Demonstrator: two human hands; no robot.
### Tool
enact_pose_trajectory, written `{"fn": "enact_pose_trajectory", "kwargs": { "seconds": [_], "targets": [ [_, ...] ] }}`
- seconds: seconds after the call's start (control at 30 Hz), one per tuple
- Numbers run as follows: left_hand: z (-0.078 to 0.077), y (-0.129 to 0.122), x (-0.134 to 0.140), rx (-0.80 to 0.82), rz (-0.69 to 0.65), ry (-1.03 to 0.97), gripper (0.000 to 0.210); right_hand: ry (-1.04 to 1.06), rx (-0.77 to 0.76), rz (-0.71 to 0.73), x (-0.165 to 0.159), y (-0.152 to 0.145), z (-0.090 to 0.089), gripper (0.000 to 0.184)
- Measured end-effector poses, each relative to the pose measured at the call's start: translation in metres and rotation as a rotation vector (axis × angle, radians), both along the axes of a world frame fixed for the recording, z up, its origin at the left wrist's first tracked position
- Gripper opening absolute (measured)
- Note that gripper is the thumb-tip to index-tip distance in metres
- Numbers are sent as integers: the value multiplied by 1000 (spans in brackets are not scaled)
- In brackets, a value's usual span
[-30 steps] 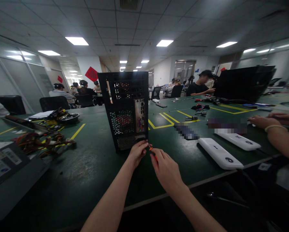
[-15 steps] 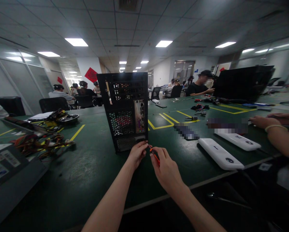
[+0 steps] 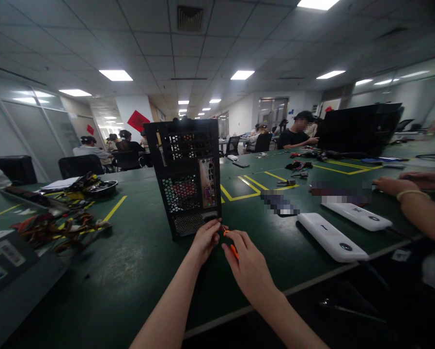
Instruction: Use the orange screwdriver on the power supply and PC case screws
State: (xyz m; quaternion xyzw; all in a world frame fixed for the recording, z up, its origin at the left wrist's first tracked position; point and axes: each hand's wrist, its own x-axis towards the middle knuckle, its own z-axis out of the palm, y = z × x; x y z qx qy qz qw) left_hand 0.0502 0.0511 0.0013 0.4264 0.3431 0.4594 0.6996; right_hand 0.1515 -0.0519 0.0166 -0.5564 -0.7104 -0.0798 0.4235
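Note:
A black computer case (image 3: 183, 191) stands upright on the green table, its rear panel with ports and vent holes facing me. My left hand (image 3: 206, 240) is at the lower right corner of the case, fingers pinched around the tip end of a screwdriver; whether a screw sits between them is too small to tell. In my right hand (image 3: 252, 261) is the screwdriver's orange-and-black handle (image 3: 234, 251), held between thumb and fingers. Its thin shaft points up and left toward my left fingertips.
On the left lie a grey metal power supply box (image 3: 10, 271), tangled cables (image 3: 65, 225) and a round metal dish (image 3: 103, 187). To the right are two white power banks (image 3: 332, 237), a co-worker's hands (image 3: 413, 186) and a black monitor (image 3: 359, 130). Yellow tape lines (image 3: 244, 195) mark the table.
The view has tilted up slightly, so things sit lower. My right fingers have loosened and shifted on the screwdriver handle. My left hand keeps its place by the case corner.

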Motion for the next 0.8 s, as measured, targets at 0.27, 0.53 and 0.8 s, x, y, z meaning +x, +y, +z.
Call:
{"fn": "enact_pose_trajectory", "kwargs": {
  "seconds": [0.27, 0.53, 0.8],
  "targets": [
    [-5, 2, -1, 32, -3, -4, 32, -210, 69, -61, 3, -2, -6, 29],
    [-5, 1, 1, 19, 13, -1, 31, 12, 11, 12, 2, -3, -4, 22],
    [1, 0, 2, 7, 8, 32, 26, 6, -154, -119, 12, -2, -4, 15]
  ]
}}
